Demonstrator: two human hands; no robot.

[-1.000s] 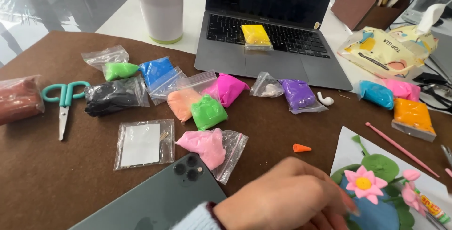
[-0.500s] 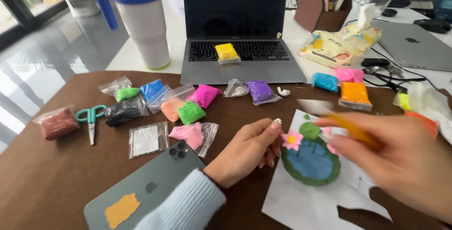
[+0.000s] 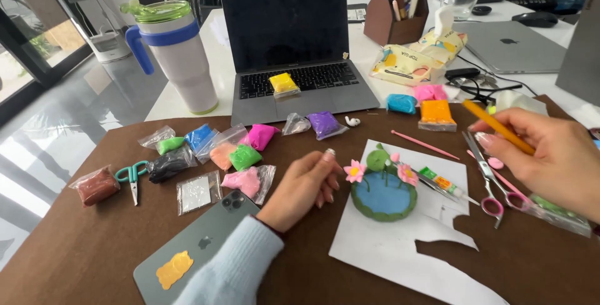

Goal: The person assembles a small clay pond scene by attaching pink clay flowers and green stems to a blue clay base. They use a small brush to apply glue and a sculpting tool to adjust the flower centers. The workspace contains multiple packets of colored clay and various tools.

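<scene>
Brown covers the tabletop [image 3: 81, 242], and across its left half lie a bag of brown clay [image 3: 97, 186], teal scissors [image 3: 132, 175] and a scatter of bagged clay colours, with a dark green phone [image 3: 200, 252] nearer the person. Compared with half a second ago, the left hand [image 3: 303, 189] has slid back a little from the clay pond model [image 3: 382, 197]; it now rests loosely curled on the tabletop just beside the pink flower [image 3: 355, 171], holding nothing. The pond sits on white paper [image 3: 400, 249]. The right hand [image 3: 550, 155], earlier blurred low over the paper, has lifted to the right and is closed around an orange stick tool [image 3: 497, 127], above the pink-handled scissors [image 3: 490, 183].
</scene>
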